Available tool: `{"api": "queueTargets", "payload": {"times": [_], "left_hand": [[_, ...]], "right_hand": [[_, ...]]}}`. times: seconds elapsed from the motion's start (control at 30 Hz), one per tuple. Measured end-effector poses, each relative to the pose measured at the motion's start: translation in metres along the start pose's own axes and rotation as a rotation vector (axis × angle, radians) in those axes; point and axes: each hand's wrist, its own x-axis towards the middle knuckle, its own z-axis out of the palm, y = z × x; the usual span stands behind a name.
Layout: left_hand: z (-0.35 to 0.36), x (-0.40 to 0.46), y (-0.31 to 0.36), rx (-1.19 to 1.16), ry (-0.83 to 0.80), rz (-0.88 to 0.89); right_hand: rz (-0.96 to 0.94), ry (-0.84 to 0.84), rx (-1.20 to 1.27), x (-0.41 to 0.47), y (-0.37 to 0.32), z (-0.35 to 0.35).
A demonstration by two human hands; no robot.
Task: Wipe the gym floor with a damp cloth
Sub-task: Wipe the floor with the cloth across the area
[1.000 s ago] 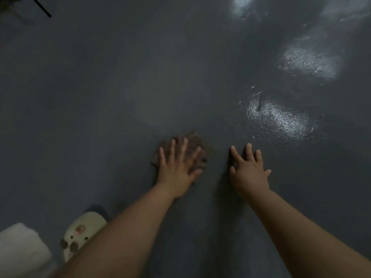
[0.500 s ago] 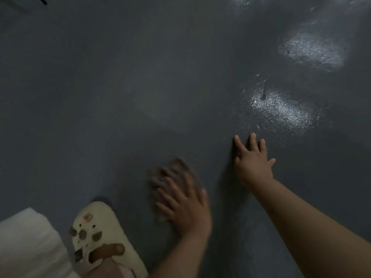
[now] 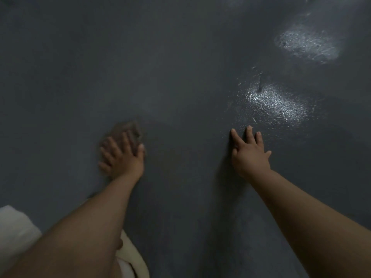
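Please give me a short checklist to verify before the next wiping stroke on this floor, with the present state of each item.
1. Left hand flat on the cloth: ok.
2. Cloth fully under the palm: cannot tell, blurred.
3. Right hand braced on the floor, fingers spread: ok.
4. Right hand clear of the cloth: ok.
5. Shiny patch ahead of the right hand wiped dry: not ok, it glistens.
6. Cloth damp: cannot tell.
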Motion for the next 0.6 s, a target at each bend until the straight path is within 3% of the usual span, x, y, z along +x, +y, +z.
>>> {"api": "queueTargets", "payload": {"times": [0.1, 0.2, 0.3, 0.43, 0.5, 0.6], "left_hand": [[0.003, -0.012, 0.005, -0.110, -0.001, -0.198], [0.025, -0.060, 0.039, -0.105, 0.002, -0.135], [0.059, -0.143, 0.073, 0.011, 0.064, 0.279], [0.084, -0.237, 0.095, 0.210, -0.144, 0.881], [0.083, -0.232, 0.090, 0.291, -0.220, 1.048], [0.077, -0.175, 0.070, 0.356, -0.107, 1.180]], "right_hand": [[-0.006, 0.001, -0.003, 0.000, -0.001, 0.001], [-0.010, -0.013, 0.026, 0.001, 0.001, -0.002], [-0.026, 0.010, 0.054, 0.000, 0.006, -0.006], [-0.088, 0.029, 0.098, -0.001, 0.022, -0.011], [-0.121, 0.033, 0.114, 0.000, 0.028, -0.014], [-0.154, 0.047, 0.122, -0.001, 0.034, -0.016]]}}
